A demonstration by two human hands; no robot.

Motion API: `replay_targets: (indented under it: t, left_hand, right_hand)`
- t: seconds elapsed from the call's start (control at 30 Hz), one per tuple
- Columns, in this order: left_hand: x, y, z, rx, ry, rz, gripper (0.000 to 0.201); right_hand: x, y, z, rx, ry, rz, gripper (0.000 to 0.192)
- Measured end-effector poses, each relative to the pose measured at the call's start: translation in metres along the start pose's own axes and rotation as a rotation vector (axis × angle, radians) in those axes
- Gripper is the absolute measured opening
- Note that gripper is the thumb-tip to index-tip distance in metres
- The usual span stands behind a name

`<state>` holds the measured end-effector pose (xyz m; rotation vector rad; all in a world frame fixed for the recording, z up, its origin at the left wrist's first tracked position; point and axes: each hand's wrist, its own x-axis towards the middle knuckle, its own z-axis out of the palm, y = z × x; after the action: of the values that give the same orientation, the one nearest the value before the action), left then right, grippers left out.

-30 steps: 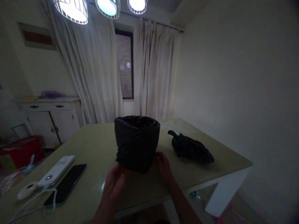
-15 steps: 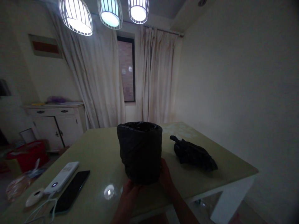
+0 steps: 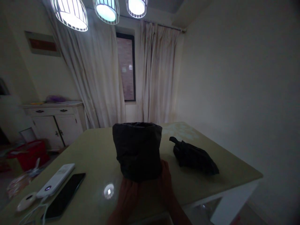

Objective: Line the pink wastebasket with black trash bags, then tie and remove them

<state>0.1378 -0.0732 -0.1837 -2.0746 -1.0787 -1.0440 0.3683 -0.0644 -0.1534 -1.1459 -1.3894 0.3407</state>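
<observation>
left hand [image 3: 127,190] and right hand [image 3: 165,175] touch the black-wrapped container [image 3: 138,151] low, likely steadying it; fingertips hidden, each grip's closure cannot be told.

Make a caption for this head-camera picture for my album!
Left hand and right hand at the base of a black container, a crumpled black bag nearby.

On the table [image 3: 98,150], the container [image 3: 139,151] stands between the phone [image 3: 65,195] at left and the plastic bag [image 3: 194,157] at right.
</observation>
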Motion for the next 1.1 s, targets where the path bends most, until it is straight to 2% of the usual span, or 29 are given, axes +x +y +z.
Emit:
replay_targets:
  t: [0.1, 0.2, 0.43, 0.6, 0.73, 0.83, 0.93, 1.1]
  left_hand:
    - [0.013, -0.004, 0.000, 0.074, 0.027, 0.005, 0.058]
    - [0.026, -0.005, 0.000, 0.086, 0.098, 0.028, 0.045]
    - [0.049, 0.001, -0.008, 0.036, 0.078, -0.127, 0.028]
    - [0.051, -0.012, -0.016, 0.133, 0.095, -0.079, 0.032]
    - [0.044, -0.028, -0.022, 0.221, 0.085, 0.071, 0.039]
    - [0.050, -0.032, -0.030, 0.233, 0.056, 0.098, 0.045]
    - [0.072, -0.028, -0.043, 0.186, 0.076, 0.010, 0.044]
    - [0.118, -0.025, -0.067, 0.108, 0.064, -0.048, 0.030]
  right_hand:
    - [-0.002, 0.008, 0.003, -0.041, -0.079, -0.048, 0.040]
    - [-0.006, 0.015, 0.006, -0.057, -0.156, -0.070, 0.042]
    - [-0.022, 0.041, 0.016, -0.114, -0.184, -0.039, 0.047]
    - [-0.033, 0.062, 0.022, -0.104, -0.232, -0.081, 0.053]
    - [-0.037, 0.083, 0.020, -0.074, -0.343, -0.154, 0.057]
    - [-0.041, 0.096, 0.019, -0.106, -0.336, -0.177, 0.056]
    - [-0.043, 0.093, 0.017, -0.171, -0.268, -0.196, 0.052]
    - [-0.030, 0.059, 0.015, -0.155, -0.213, -0.202, 0.047]
